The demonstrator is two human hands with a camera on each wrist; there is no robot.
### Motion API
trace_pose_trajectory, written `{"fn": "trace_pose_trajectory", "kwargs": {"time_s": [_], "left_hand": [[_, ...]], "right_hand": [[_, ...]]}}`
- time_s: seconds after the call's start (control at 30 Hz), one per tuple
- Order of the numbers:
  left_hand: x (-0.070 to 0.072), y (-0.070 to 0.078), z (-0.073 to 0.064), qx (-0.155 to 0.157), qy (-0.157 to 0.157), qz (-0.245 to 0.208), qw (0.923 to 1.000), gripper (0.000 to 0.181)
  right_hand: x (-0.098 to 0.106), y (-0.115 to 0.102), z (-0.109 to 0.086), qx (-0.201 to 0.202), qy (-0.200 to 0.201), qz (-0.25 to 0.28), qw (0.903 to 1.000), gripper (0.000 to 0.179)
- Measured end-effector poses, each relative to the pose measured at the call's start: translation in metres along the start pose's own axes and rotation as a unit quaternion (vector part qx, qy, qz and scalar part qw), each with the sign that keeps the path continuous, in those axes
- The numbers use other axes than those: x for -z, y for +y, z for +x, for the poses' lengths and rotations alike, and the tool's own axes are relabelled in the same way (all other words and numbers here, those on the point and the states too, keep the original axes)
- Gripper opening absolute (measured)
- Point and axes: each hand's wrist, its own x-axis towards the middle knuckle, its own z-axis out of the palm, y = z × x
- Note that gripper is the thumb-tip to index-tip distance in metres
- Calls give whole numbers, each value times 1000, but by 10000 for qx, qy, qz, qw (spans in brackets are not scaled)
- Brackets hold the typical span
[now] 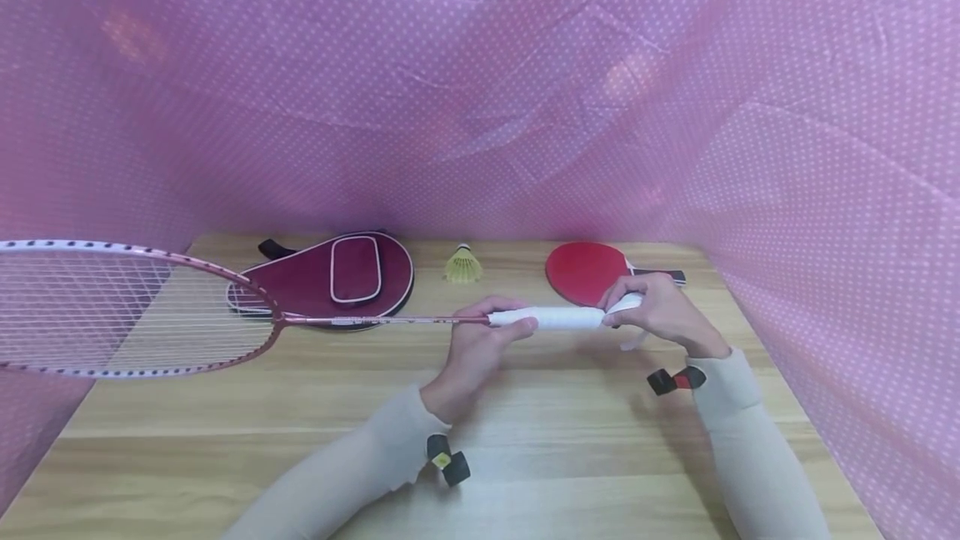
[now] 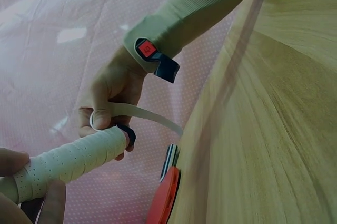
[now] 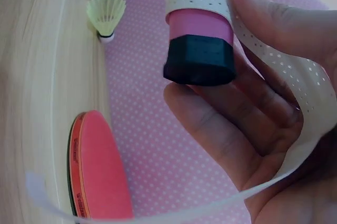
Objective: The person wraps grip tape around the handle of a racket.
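A badminton racket (image 1: pixel 382 320) is held level above the table, its strung head to the left. My left hand (image 1: pixel 476 348) grips it at the upper end of the handle, thumb lying along the white wrap. Perforated white grip tape (image 2: pixel 73 162) winds in overlapping turns down the handle. At the butt end, my right hand (image 1: pixel 663 307) pinches the tape between thumb and fingers. A loose tail of tape (image 3: pixel 310 97) crosses the right palm and hangs down. In the right wrist view, a pink band and the black butt cap (image 3: pixel 199 59) show below the last turn.
Behind the racket on the wooden table (image 1: pixel 525 457) lie a maroon paddle case (image 1: pixel 300 277), a yellow shuttlecock (image 1: pixel 463 265) and a red table tennis paddle (image 1: pixel 585 269). Pink dotted cloth (image 1: pixel 480 107) hangs around the back and sides.
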Motion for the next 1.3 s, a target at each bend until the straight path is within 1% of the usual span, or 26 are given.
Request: {"fn": "trace_pose_trajectory", "kwargs": {"time_s": [0.17, 0.3, 0.33, 0.37, 0.4, 0.5, 0.57, 0.6, 0.67, 0.77, 0.87, 0.93, 1.0, 1.13, 1.23, 1.3], "left_hand": [[-5, 0, -6, 13, -34, 137, 9999, 27], [-8, 0, -10, -7, -42, 206, 9998, 29], [-8, -1, -10, -4, -90, 187, 9998, 30], [-7, -1, -9, -2, -139, 163, 9998, 30], [-7, -2, -8, -12, -196, 141, 9997, 31], [-5, -2, -7, -13, -360, 74, 9993, 32], [-3, -2, -5, -16, -435, 115, 9990, 32], [-3, -2, -5, -15, -472, 151, 9988, 32], [-1, -2, -3, -32, -562, 248, 9981, 31], [1, -2, -1, -119, -711, 326, 9969, 31], [1, -2, -3, -174, -865, 289, 9957, 31], [0, -1, -5, -182, -937, 230, 9952, 32], [0, -1, -7, -209, -1001, 177, 9946, 32], [-3, 0, -10, -458, -1047, 132, 9934, 30], [-5, 0, -12, -610, -1031, 107, 9927, 28], [-6, 0, -14, -617, -986, 64, 9932, 29]], "right_hand": [[6, 2, -5, -147, -151, -80, 9997, 24], [13, 5, -7, 34, -185, -677, 9975, 20], [14, 5, -6, 73, -195, -779, 9967, 19], [15, 6, -6, 87, -235, -774, 9967, 17], [17, 6, -5, 165, -221, -936, 9952, 16], [19, 8, -3, 331, -382, -919, 9945, 12], [20, 10, -2, 414, -497, -832, 9944, 8], [20, 11, -2, 507, -478, -923, 9933, 7], [21, 12, -1, 530, -522, -759, 9943, 6], [21, 13, 0, 458, -455, -665, 9957, 7], [20, 13, -1, 290, -444, -485, 9974, 9], [19, 13, -2, 210, -509, -304, 9980, 11], [18, 13, -2, 179, -640, -122, 9977, 14], [16, 16, -1, 84, -1046, 227, 9942, 18], [14, 18, -1, -5, -1324, 446, 9902, 20], [13, 19, -1, -3, -1420, 522, 9885, 21]]}}
